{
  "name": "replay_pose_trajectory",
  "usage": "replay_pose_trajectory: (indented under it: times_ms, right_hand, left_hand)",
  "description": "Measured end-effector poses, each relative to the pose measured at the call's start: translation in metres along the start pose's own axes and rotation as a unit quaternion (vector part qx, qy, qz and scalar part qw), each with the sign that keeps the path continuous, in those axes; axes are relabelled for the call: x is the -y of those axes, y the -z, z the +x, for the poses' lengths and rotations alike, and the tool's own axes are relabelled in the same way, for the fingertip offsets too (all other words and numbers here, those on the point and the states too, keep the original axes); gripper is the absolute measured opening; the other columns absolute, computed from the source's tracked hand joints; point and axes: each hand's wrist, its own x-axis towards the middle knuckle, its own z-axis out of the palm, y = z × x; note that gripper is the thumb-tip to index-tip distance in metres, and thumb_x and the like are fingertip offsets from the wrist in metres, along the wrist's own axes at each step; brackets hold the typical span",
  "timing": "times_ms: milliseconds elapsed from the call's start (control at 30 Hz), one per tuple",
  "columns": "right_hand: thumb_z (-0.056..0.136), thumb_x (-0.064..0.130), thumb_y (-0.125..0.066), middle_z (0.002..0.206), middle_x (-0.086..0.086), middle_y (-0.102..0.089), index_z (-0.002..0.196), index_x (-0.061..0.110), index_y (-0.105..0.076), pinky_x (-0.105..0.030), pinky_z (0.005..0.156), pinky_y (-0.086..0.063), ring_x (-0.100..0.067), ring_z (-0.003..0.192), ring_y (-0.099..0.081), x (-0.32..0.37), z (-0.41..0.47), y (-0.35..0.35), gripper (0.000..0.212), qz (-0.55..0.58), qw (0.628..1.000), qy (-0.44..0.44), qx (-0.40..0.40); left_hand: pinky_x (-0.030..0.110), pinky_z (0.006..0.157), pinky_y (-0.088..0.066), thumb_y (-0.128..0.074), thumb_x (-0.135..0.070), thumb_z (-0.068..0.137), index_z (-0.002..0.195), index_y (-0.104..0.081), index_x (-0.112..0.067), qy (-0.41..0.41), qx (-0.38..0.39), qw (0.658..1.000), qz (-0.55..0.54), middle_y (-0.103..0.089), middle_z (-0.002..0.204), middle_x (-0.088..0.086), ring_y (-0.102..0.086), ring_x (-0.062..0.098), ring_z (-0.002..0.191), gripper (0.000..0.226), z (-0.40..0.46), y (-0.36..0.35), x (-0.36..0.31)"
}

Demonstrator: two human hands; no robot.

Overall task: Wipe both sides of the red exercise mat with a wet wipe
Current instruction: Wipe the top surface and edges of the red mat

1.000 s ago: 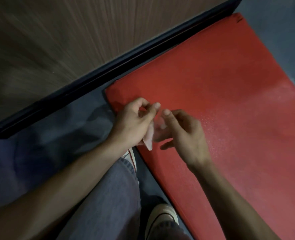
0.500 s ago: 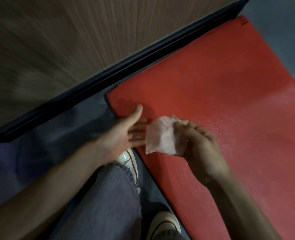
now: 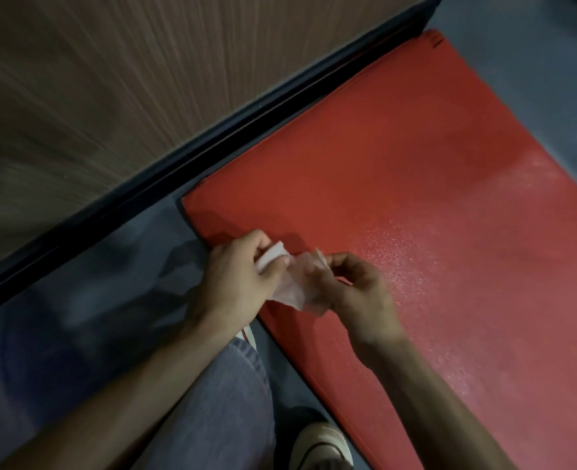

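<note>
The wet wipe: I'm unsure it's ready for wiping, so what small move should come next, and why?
Probably spread it flat. The wet wipe hangs crumpled between the left hand and right hand, both pinching it above the red mat, not touching the mat.

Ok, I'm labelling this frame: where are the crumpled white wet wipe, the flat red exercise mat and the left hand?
crumpled white wet wipe [image 3: 292,290], head view, hanging middle.
flat red exercise mat [image 3: 432,205], head view, bare top surface.
left hand [image 3: 236,276], head view, back of hand.

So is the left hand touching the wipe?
Touching. The head view shows the left hand pinching one end of the wipe.
</note>
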Motion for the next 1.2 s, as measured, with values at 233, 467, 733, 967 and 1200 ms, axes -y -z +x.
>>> replay_pose_trajectory:
  times_ms: [233, 467, 733, 967, 1200]
  right_hand:
    - [0.094, 0.025, -0.072, 0.071, -0.01, -0.073, 0.09, 0.003, -0.068, -0.025, 0.051, -0.051, -0.017, 0.059, -0.068, 0.015, 0.002, -0.003, 0.023, 0.001, 0.997, 0.035, -0.061]
    - [0.09, 0.02, -0.076, 0.081, -0.011, -0.075, 0.1, 0.007, -0.068, -0.039, 0.067, -0.061, -0.03, 0.074, -0.073, 0.015, -0.007, 0.009, 0.018, -0.019, 0.996, 0.084, 0.007]
    - [0.097, 0.03, -0.068, 0.071, -0.004, -0.07, 0.084, 0.015, -0.07, -0.035, 0.057, -0.051, -0.009, 0.062, -0.062, 0.013, 0.046, 0.087, 0.02, -0.248, 0.95, 0.182, -0.059]
    - [0.09, 0.012, -0.058, 0.104, -0.005, -0.064, 0.105, 0.019, -0.07, -0.029, 0.07, -0.047, -0.032, 0.087, -0.066, 0.033, 0.136, 0.162, 0.02, -0.535, 0.785, 0.277, -0.145]
    - [0.085, 0.013, -0.054, 0.106, -0.004, -0.066, 0.109, 0.017, -0.067, -0.033, 0.081, -0.05, -0.025, 0.092, -0.063, -0.028, 0.078, 0.061, 0.029, -0.48, 0.819, 0.314, 0.039]
  left_hand:
    - [0.041, 0.066, -0.063, -0.07, -0.019, 0.093, 0.105, -0.072, -0.028, 0.003, 0.148, 0.973, -0.178, -0.074, 0.086, -0.005, -0.075, 0.012, 0.075, 0.015, 0.005, 0.002, -0.027]
    - [0.037, 0.084, -0.059, -0.038, -0.054, 0.085, 0.127, -0.066, -0.025, 0.143, 0.312, 0.867, -0.36, -0.071, 0.127, 0.002, -0.067, 0.022, 0.115, 0.058, 0.012, 0.007, -0.025]
    - [0.032, 0.068, -0.055, -0.042, -0.042, 0.106, 0.111, -0.072, -0.017, 0.127, 0.204, 0.944, -0.228, -0.073, 0.085, 0.005, -0.069, 0.024, 0.08, 0.039, 0.032, 0.021, 0.012]
    - [0.035, 0.065, -0.049, -0.03, -0.022, 0.11, 0.097, -0.07, -0.01, 0.146, 0.118, 0.956, -0.227, -0.065, 0.068, 0.004, -0.065, 0.022, 0.067, 0.043, 0.025, 0.022, 0.039]
    - [0.025, 0.056, -0.049, -0.031, -0.02, 0.111, 0.096, -0.068, -0.006, 0.151, 0.106, 0.953, -0.241, -0.062, 0.071, 0.01, -0.063, 0.019, 0.062, 0.042, 0.02, 0.013, 0.037]
